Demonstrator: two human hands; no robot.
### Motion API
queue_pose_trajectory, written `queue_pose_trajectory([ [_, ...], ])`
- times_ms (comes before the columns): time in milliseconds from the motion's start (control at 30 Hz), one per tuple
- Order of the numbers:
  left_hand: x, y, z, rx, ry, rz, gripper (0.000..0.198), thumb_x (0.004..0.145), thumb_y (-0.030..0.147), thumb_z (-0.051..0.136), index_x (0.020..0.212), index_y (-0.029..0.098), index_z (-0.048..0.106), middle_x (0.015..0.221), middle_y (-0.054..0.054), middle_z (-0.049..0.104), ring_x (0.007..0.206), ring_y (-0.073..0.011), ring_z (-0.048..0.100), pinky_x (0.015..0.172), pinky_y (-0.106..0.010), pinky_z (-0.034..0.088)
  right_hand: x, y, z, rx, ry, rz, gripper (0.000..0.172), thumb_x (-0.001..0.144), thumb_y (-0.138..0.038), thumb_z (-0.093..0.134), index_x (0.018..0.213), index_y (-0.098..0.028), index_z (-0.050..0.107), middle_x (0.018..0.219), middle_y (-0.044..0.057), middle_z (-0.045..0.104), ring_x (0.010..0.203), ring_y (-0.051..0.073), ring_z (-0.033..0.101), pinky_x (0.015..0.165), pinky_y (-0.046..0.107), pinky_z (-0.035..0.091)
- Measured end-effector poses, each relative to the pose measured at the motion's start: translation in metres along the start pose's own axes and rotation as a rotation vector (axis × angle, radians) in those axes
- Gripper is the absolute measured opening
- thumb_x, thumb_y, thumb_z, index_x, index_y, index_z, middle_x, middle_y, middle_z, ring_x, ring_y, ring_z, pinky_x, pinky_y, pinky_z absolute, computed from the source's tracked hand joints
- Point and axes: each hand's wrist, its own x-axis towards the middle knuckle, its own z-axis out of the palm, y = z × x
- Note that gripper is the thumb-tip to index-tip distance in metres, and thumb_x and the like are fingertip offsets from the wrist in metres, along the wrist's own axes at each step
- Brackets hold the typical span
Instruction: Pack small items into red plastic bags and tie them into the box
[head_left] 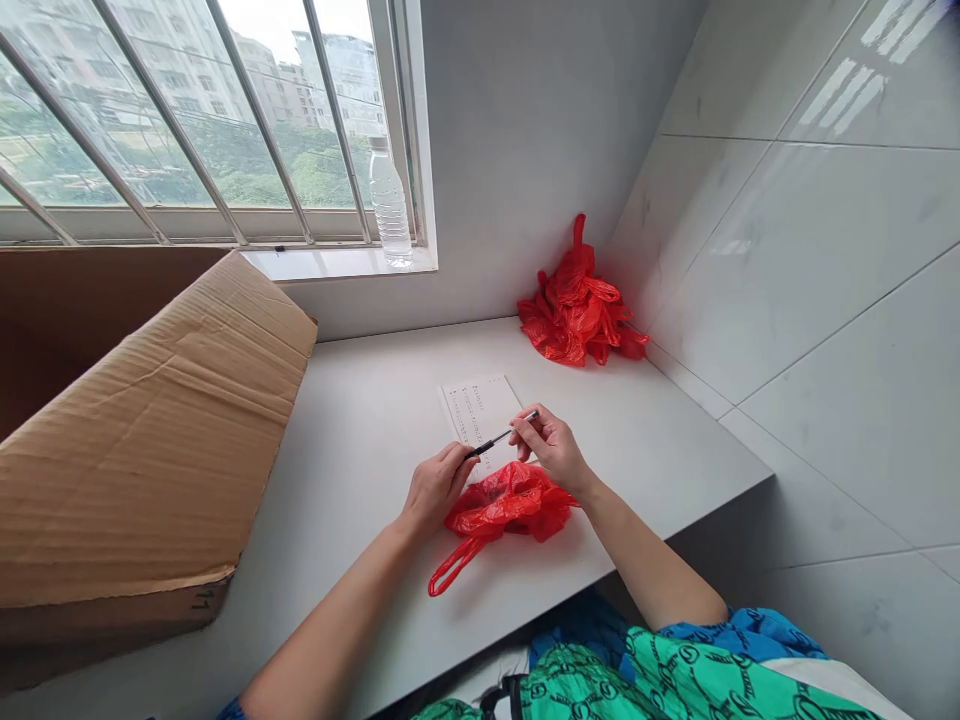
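Note:
Both of my hands hold one slim black-and-silver pen-like tool [493, 441] above the table. Around its dark lower-left end the fingers of my left hand [439, 482] are closed. My right hand [550, 446] pinches the silver upper-right end, and a thin shaft shows between the two hands. The exact kind of tool is too small to make out. Beneath it lies a flat white card [480, 405] with rows of small dark marks, partly covered by the hands. A crumpled red plastic bag [517, 502] rests just below the hands, one handle loop stretching toward the lower left.
On the left stands an open cardboard box [150, 430] with a raised flap. More red plastic bags [577, 305] are heaped in the back corner of the white table [352, 420]. A clear bottle [389, 205] stands on the sill of the barred window. Tiled wall [840, 400] bounds the right.

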Motion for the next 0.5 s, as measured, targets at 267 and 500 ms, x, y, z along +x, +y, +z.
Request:
queue_pose_trajectory([
  [267,0.002,0.005,0.008,0.233,-0.001,0.196,0.029,0.104,0.032,0.035,0.096,0.02,0.06,0.076,0.001,0.063,0.06,-0.0101,0.056,0.056,-0.02,0.04,-0.013,0.01,-0.021,0.139,-0.136,0.056,0.028,0.091,-0.049,0.063,0.091,-0.021,0.061,0.073,-0.001,0.069,0.06,0.012,0.065,0.062,0.027,0.055],
  [500,0.002,0.053,-0.077,0.424,0.143,0.062,0.044,0.101,0.048,0.039,0.139,0.027,0.047,0.113,-0.004,0.068,0.06,-0.011,0.063,0.052,-0.023,0.047,-0.006,0.03,-0.085,0.061,0.144,-0.037,0.03,0.094,-0.046,0.056,0.113,-0.025,0.065,0.103,0.006,0.072,0.08,0.016,0.067,0.074,0.035,0.058],
])
